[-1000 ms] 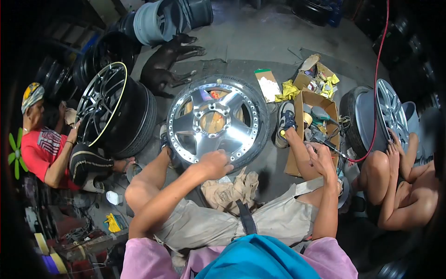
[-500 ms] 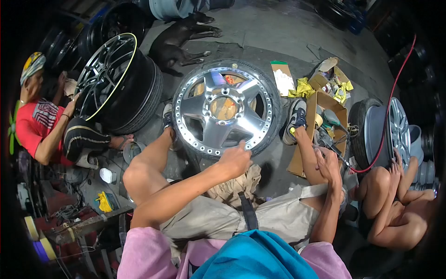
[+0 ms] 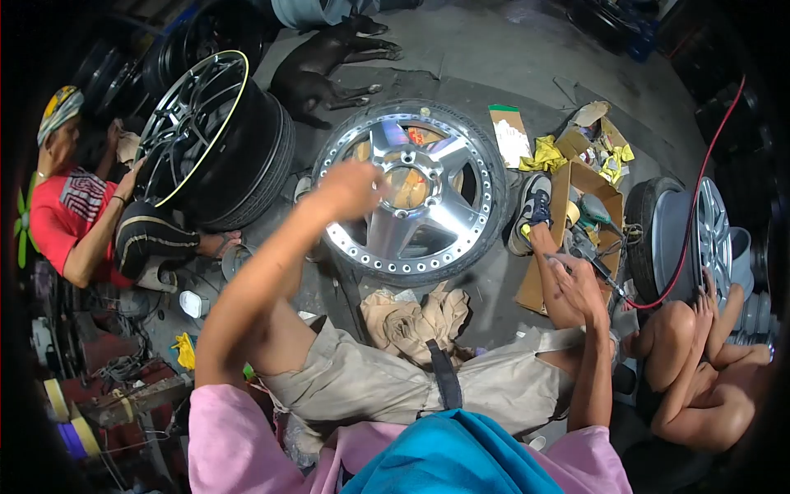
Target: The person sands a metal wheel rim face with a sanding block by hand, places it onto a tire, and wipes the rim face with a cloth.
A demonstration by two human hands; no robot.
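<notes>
A polished five-spoke alloy wheel with a black tire lies face up on the floor between my feet. Over its left spokes is my left hand, blurred by motion. Its fingers are smeared, so I cannot make out whether they hold anything or touch the metal. My right hand rests by my right shin with fingers partly stretched and nothing in them. Crumpled beige cloth lies between my legs, just below the wheel.
To the right stand a cardboard box of tools and another wheel, crossed by a red hose. A person at left handles a yellow-edged wheel; another person sits at right. A black dog lies behind.
My left hand has moved up and left from the wheel's lower rim to over its left spokes. The fingers of my right hand have opened slightly. The beige cloth is more exposed.
</notes>
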